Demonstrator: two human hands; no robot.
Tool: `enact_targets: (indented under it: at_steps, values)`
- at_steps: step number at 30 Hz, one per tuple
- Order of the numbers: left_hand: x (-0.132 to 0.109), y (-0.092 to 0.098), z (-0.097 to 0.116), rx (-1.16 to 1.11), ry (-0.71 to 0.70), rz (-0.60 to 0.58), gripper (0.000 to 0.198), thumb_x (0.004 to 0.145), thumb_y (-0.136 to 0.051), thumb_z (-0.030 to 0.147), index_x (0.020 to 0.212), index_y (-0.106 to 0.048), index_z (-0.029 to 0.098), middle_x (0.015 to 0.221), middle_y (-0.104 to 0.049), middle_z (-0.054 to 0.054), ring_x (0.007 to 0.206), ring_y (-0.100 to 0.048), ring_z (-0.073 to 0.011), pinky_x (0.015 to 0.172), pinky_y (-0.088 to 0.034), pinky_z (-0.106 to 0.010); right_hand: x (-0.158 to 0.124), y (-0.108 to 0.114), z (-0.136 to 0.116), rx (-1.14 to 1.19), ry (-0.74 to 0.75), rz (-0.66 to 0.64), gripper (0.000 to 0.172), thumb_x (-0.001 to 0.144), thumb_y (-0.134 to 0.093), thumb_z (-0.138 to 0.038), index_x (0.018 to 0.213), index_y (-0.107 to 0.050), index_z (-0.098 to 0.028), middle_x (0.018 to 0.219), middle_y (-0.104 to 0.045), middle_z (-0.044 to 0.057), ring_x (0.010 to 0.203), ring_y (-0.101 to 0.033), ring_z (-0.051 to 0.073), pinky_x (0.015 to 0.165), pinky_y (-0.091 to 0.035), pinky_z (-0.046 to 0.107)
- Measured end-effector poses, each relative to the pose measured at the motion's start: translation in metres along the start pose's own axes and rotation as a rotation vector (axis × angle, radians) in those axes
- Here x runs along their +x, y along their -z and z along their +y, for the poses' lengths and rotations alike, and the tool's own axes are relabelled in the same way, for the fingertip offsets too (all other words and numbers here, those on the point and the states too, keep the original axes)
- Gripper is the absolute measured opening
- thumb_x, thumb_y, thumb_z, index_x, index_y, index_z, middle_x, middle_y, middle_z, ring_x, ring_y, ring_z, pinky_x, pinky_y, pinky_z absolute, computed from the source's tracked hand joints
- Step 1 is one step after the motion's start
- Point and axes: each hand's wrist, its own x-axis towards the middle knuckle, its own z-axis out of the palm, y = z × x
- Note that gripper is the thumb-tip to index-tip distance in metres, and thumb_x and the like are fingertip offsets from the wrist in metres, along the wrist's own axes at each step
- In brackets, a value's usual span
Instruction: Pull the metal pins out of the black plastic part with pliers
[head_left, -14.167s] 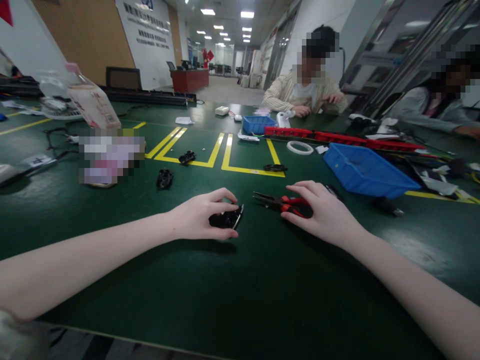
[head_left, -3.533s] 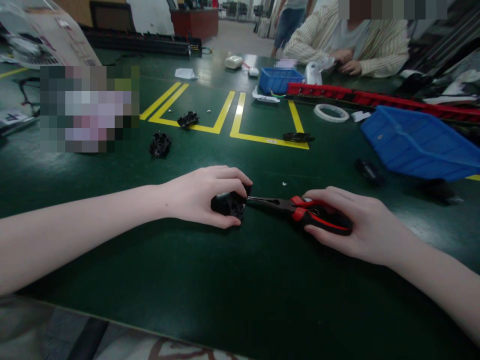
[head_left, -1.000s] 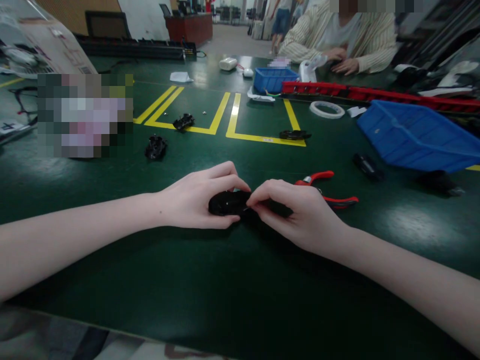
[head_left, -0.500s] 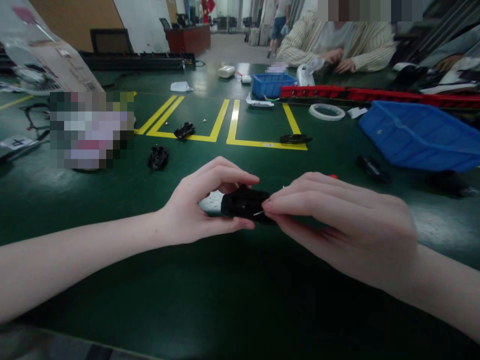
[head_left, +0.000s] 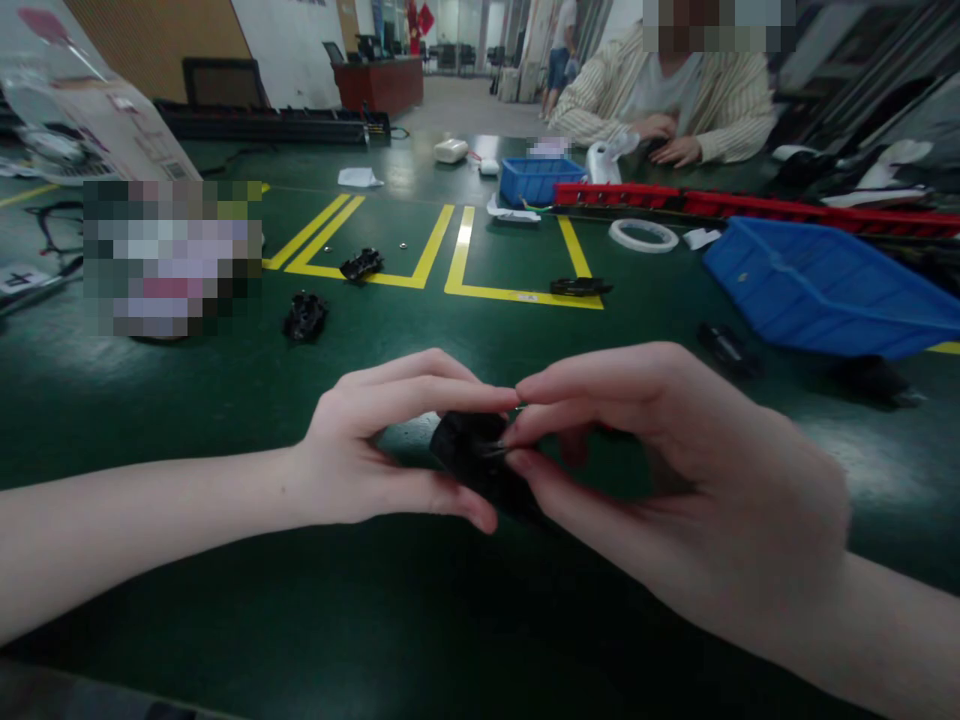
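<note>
Between my hands, just above the green table, is a dark plastic part (head_left: 476, 455), tilted down to the right. My left hand (head_left: 375, 440) grips it from the left, fingers along its upper edge and thumb below. My right hand (head_left: 697, 490) pinches a thin metal piece (head_left: 495, 447) between thumb and fingertip against the part's face; what kind of piece it is I cannot make out. The right index finger touches the part's upper side near my left fingertips. Fingers hide the part's right end.
Black plastic pieces lie ahead: one (head_left: 305, 316), another (head_left: 361, 264), and a flat one (head_left: 581, 287). On the right stand a blue bin (head_left: 825, 290) and black parts (head_left: 727, 348). A tape roll (head_left: 643, 236) and small blue basket (head_left: 540, 180) lie farther back. A person (head_left: 667, 110) sits opposite.
The dark part has tilted, its right end now lower. My left hand has shifted slightly down and left. My right fingers have moved left across the part, with the index finger now raised to its upper edge.
</note>
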Motion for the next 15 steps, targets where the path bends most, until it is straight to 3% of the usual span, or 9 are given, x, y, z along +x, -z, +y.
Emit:
enact_targets:
  at_steps: [7, 15]
  values:
    - [0.0009, 0.0009, 0.0037, 0.089, 0.015, -0.052, 0.049, 0.080, -0.080, 0.046, 0.125, -0.068, 0.029, 0.102, -0.072, -0.005, 0.085, -0.068, -0.0172, 0.072, -0.059, -0.027, -0.0020, -0.0031, 0.0000, 0.174, -0.044, -0.027, 0.030, 0.086, -0.066, -0.010, 0.110, -0.056, -0.026, 0.085, -0.071, -0.005, 0.071, -0.068, 0.011, 0.064, -0.057, 0.022]
    - [0.0001, 0.0013, 0.0016, 0.153, 0.005, -0.076, 0.051, 0.081, -0.080, 0.042, 0.129, -0.064, 0.035, 0.103, -0.071, -0.004, 0.086, -0.069, -0.0189, 0.072, -0.060, -0.030, -0.0047, -0.0057, 0.0004, 0.150, -0.055, -0.028, 0.030, 0.085, -0.066, -0.011, 0.109, -0.055, -0.026, 0.083, -0.070, -0.004, 0.071, -0.069, 0.014, 0.064, -0.059, 0.026]
